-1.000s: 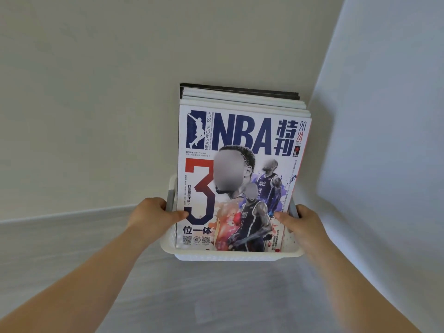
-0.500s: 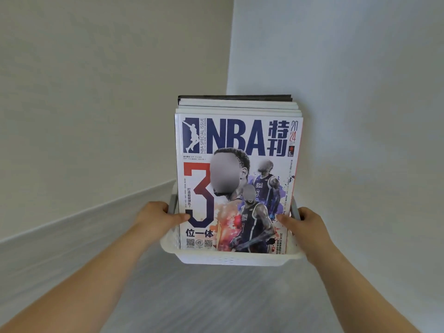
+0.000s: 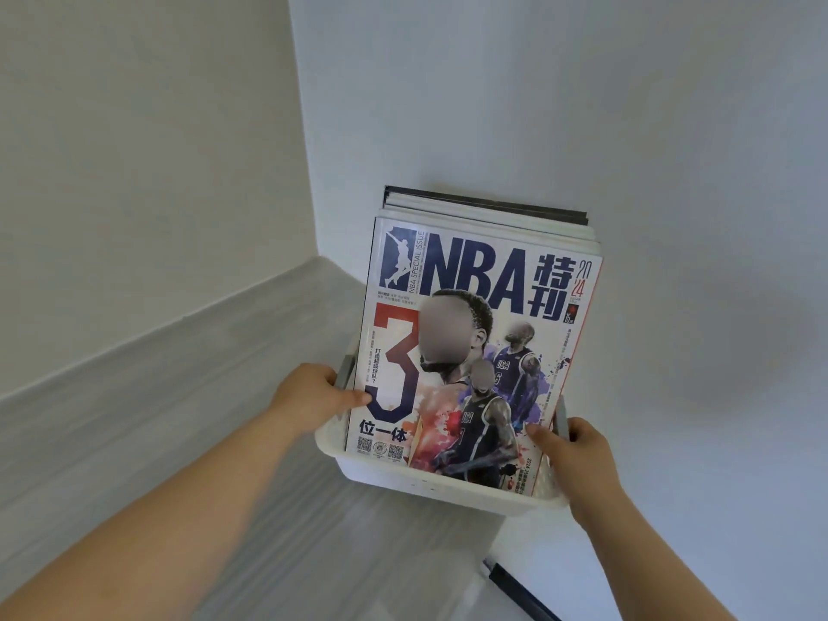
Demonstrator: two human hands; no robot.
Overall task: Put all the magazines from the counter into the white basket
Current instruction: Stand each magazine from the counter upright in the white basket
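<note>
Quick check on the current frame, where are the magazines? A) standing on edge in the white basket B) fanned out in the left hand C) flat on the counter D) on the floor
A: the magazines stand on edge in the white basket, NBA cover in front, with the left hand and right hand gripping its two sides.

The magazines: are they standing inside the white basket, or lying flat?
Standing: the magazines rise on edge above the white basket rim, covers facing the camera.
</note>
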